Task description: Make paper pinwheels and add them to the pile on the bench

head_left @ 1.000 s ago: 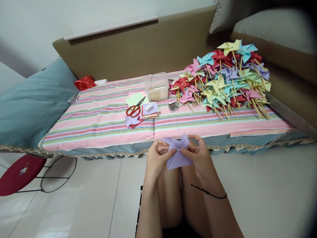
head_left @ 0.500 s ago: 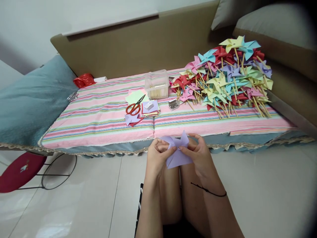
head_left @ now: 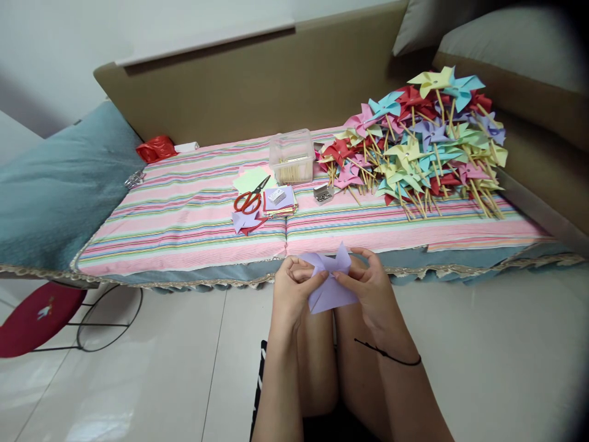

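A piece of purple paper (head_left: 332, 294), slit and partly folded, is held above my knees between both hands. My left hand (head_left: 294, 285) pinches its left side, the thumb pressed near the middle. From the right, my right hand (head_left: 368, 282) pinches it too, its thumb close to the centre and the index finger raised. One paper point stands up between the hands. Beyond them on the striped cloth lie orange-handled scissors (head_left: 248, 201), a stack of coloured paper (head_left: 288, 205) with a small box (head_left: 277, 196) on top, and cut purple paper (head_left: 245, 221). My fingers behind the paper are partly hidden.
Many paper pinwheels (head_left: 414, 153) on sticks are heaped at the right of the striped cloth (head_left: 184, 227). A clear plastic box (head_left: 291, 156) with sticks stands at the back, near an open box of metal pins (head_left: 323, 194). A red stool (head_left: 41, 319) is at lower left.
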A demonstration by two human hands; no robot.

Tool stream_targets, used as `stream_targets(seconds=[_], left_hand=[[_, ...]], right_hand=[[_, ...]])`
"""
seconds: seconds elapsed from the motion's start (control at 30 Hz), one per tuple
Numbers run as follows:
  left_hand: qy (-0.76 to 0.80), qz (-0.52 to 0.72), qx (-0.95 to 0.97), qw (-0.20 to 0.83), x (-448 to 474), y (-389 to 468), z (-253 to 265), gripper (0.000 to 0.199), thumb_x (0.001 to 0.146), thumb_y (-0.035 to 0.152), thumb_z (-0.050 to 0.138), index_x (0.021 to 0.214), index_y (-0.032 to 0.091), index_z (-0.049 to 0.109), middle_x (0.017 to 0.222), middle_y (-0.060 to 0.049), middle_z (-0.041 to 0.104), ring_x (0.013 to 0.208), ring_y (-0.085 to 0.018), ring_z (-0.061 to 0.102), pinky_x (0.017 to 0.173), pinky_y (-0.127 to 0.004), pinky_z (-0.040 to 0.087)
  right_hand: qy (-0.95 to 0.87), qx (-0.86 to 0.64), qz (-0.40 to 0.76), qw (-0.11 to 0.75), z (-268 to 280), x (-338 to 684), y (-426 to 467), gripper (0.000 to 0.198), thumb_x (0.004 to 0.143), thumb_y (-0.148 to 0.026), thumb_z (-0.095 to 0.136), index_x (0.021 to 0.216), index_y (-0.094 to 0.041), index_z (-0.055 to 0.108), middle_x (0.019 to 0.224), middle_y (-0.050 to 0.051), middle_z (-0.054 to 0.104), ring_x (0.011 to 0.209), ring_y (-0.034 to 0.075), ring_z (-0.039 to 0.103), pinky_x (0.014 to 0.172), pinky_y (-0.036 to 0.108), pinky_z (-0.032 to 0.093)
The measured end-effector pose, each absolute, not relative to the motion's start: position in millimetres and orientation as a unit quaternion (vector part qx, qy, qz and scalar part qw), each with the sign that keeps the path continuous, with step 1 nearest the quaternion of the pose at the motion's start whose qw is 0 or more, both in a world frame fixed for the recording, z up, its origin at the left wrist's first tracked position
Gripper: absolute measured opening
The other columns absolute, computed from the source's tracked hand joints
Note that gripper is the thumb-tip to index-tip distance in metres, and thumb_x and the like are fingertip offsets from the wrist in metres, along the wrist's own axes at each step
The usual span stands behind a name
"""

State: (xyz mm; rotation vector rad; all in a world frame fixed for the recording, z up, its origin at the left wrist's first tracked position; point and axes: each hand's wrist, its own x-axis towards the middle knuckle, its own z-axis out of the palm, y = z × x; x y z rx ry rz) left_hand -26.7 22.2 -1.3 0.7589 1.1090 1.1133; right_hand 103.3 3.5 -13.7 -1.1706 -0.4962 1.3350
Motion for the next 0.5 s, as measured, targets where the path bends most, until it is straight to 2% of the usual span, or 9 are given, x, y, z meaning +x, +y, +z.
stream_targets(seconds=[0.5], left_hand=[[0.491,0.505,0.358,0.613,-26.0,22.1,-6.2,0.044,0.056,0.021,0.082,0.078,0.020,0.043,0.056,0.003,0.068,0.048,-0.008,0.056,0.055,-0.021,0.044]], right_hand=[[-0.208,-0.509,0.580,0.601,-9.5,100.7,4.7,0.075,0.043,-0.028,0.088,0.103,-0.026,0.043,0.059,-0.006,0.068,0.054,0.016,0.060,0.057,0.029,0.047]])
